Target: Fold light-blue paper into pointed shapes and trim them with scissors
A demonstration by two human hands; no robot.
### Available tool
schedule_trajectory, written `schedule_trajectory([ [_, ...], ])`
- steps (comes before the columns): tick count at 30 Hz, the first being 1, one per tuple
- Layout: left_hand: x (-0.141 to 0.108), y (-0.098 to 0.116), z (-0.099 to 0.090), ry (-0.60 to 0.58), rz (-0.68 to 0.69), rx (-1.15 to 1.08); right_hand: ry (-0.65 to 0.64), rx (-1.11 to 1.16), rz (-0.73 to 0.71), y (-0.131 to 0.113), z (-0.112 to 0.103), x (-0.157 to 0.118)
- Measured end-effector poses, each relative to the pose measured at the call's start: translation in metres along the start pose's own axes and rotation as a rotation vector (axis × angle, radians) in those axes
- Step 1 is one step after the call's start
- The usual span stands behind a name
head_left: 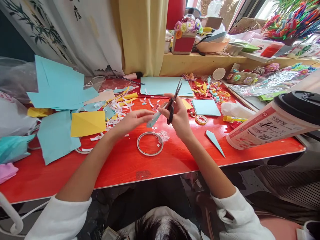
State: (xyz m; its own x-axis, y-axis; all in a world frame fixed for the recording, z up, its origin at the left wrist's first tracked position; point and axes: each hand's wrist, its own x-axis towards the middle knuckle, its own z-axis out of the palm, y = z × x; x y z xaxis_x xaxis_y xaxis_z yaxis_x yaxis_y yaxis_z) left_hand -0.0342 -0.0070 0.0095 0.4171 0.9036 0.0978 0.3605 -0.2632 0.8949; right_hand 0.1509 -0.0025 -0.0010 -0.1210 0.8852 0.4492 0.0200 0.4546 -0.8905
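Note:
Black scissors hang in my right hand, their blades pointing up and away from me. Thumb and fingertips of that same hand also pinch the upper end of a narrow folded light-blue paper. My left hand is at the left side of this paper, fingers stretched out and close together; whether they grip it is hard to tell. Below the hands, a white tape ring lies on the red table beside tiny white paper bits. Another folded blue paper piece lies to the right.
Blue sheets, a yellow sheet and paper scraps cover the left side. Behind the hands lies a blue paper stack. A large lidded cup and a yellow marker are at the right.

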Motion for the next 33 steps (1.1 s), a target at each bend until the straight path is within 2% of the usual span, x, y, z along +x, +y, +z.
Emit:
schedule_trajectory([
  [1, -0.001, 0.003, 0.005, -0.070, -0.011, -0.043, -0.012, 0.028, 0.000, 0.000, 0.001, 0.000],
  [2, -0.002, 0.004, 0.008, -0.090, -0.019, -0.067, -0.017, 0.039, 0.004, 0.001, 0.001, 0.001],
  [4, -0.001, 0.002, 0.010, -0.058, -0.046, -0.085, 0.003, -0.010, 0.040, 0.001, -0.002, 0.002],
  [6, 0.002, -0.003, 0.008, 0.033, -0.066, -0.110, 0.066, -0.196, 0.130, 0.002, -0.008, 0.004],
  [9, 0.005, -0.008, 0.004, 0.160, -0.056, -0.179, 0.132, -0.618, 0.294, 0.005, -0.019, 0.006],
  [12, 0.006, -0.010, 0.003, 0.197, -0.052, -0.214, 0.046, -0.829, 0.354, 0.011, -0.027, 0.005],
  [17, 0.005, -0.008, 0.004, 0.214, -0.098, -0.249, -0.126, -0.864, 0.324, 0.019, -0.027, 0.001],
  [22, 0.005, -0.008, 0.005, 0.261, -0.132, -0.292, -0.245, -0.902, 0.356, 0.011, -0.025, -0.002],
  [27, 0.006, -0.006, 0.009, 0.279, -0.141, -0.338, -0.171, -1.184, 0.343, 0.011, -0.026, -0.004],
  [29, 0.006, -0.005, 0.011, 0.295, -0.122, -0.333, -0.124, -1.256, 0.287, 0.013, -0.026, -0.004],
  [31, 0.006, -0.004, 0.013, 0.304, -0.089, -0.325, -0.038, -1.216, 0.181, 0.012, -0.025, -0.003],
  [33, 0.006, -0.003, 0.014, 0.318, -0.056, -0.328, -0.019, -0.993, 0.133, 0.006, -0.023, -0.001],
])
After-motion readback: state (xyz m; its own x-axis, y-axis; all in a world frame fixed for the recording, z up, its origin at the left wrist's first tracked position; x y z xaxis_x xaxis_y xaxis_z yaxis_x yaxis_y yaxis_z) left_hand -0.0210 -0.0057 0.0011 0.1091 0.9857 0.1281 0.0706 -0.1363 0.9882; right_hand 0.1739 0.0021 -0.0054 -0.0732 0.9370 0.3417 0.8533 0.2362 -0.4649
